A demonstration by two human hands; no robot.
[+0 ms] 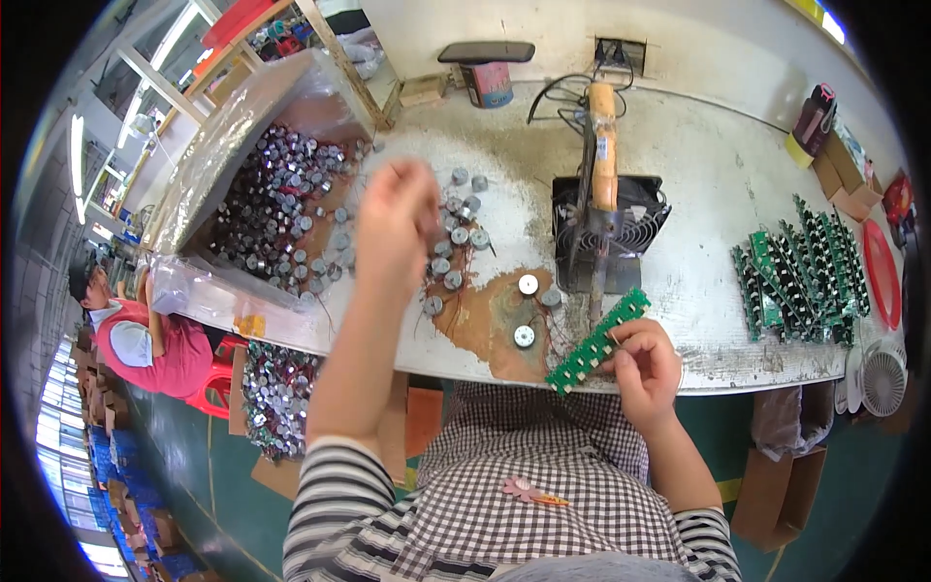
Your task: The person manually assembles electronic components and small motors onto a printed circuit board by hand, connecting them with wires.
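Observation:
My right hand (645, 369) pinches one end of a green circuit board strip (593, 347) with a row of small white parts, held slanted over the table's front edge. My left hand (398, 218) is raised over the left part of the table, its fingers curled in and blurred by motion; what they hold, if anything, I cannot make out. Around it lie small round metal motors (459, 235) with thin wires. Two white-topped motors (525, 336) rest near the strip. A soldering iron (603, 145) with a wooden handle stands tip-down beyond the strip, against a black fan (630, 209).
A plastic-lined box (184, 228) heaped with motors stands at left. Several green boards (800, 276) are stacked at right beside a red ring (882, 274) and a small white fan (883, 380). At the back are a can (488, 85) and a bottle (813, 121). Another person (155, 339) sits far left.

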